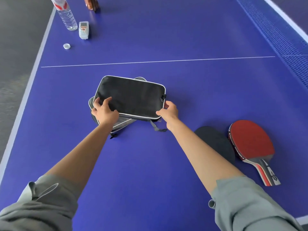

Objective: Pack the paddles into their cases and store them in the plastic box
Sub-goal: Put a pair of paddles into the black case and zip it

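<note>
On the blue table (pixel 166 164), my left hand (pixel 105 110) and right hand (pixel 168 110) grip the black case (pixel 131 95) atop a second case (pixel 122 123), interiors unseen, red paddle (pixel 251 142) and black paddle (pixel 216 144) right, open surface between.

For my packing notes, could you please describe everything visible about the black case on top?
The black case is a flat, rounded rectangle of fabric-like material with white piping round its edge and a small dark tab at its right end. It lies skewed on a second case on the blue table. The left hand and right hand grip its near corners.
</note>
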### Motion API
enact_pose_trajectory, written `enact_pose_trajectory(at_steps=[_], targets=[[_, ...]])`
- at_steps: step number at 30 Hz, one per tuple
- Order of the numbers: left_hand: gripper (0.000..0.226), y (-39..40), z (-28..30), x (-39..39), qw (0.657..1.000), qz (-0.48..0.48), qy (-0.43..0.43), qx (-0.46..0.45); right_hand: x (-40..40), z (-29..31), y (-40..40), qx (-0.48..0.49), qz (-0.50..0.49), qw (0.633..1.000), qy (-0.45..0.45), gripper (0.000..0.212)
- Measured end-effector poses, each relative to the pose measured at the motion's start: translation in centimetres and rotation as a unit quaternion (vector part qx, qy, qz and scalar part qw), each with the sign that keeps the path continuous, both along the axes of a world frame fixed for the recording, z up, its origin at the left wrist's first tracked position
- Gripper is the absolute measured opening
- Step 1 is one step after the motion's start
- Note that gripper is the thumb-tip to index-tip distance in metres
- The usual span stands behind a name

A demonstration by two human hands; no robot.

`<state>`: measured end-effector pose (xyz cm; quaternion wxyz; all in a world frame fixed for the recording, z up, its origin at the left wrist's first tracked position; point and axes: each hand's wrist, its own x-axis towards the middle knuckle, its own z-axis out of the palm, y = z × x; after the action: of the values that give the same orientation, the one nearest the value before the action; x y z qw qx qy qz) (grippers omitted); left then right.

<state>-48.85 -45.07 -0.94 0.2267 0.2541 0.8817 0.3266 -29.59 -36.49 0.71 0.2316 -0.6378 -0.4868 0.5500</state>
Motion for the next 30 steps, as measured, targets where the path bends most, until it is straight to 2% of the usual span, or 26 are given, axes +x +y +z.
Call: enact_pose_trajectory(at_steps=[3, 7, 12, 14, 15, 17, 19, 24, 27, 30], targets=[[0.062, -0.7, 0.4, 1.2, 1.000, 0.001, -0.005, 0.002, 1.6, 0.1, -1.4, -0.009, -0.020, 1.000, 0.022, 0.043], [0.069, -2.8, 0.9, 2.9, 1.000, 0.010, -0.027, 0.004, 4.0, -1.0, -4.1, -0.017, -0.019, 1.000, 0.008, 0.032], [0.064, -7.3, 1.1, 6.7, 0.995, -0.011, -0.065, 0.073, 7.6, -1.6, -8.6, -0.010, -0.036, 0.998, 0.056, 0.018], [0.068, -9.0, 1.4, 10.0, 0.990, 0.020, -0.109, 0.091, 8.6, -1.5, -10.7, -0.008, -0.052, 0.996, 0.076, 0.015], [0.071, -9.8, 1.7, 11.9, 0.981, 0.044, -0.157, 0.103, 9.0, -1.4, -11.9, -0.007, -0.056, 0.995, 0.088, 0.014], [0.075, -11.4, 2.0, 15.5, 0.948, 0.069, -0.273, 0.148, 9.5, -1.0, -14.2, -0.016, -0.047, 0.992, 0.119, 0.016], [0.076, -12.8, 1.8, 18.3, 0.927, 0.065, -0.329, 0.168, 10.0, -0.7, -16.2, -0.029, -0.027, 0.989, 0.144, 0.019], [0.067, -14.6, 2.0, 20.9, 0.900, 0.117, -0.370, 0.201, 11.9, -1.6, -19.5, -0.035, 0.061, 0.987, 0.146, 0.013], [0.067, -15.2, 2.4, 21.3, 0.901, 0.114, -0.371, 0.192, 12.6, -1.7, -21.1, -0.056, 0.105, 0.982, 0.147, 0.022], [0.073, -15.6, 2.7, 21.8, 0.906, 0.119, -0.366, 0.179, 12.3, -1.0, -21.6, -0.058, 0.095, 0.982, 0.151, 0.033]])
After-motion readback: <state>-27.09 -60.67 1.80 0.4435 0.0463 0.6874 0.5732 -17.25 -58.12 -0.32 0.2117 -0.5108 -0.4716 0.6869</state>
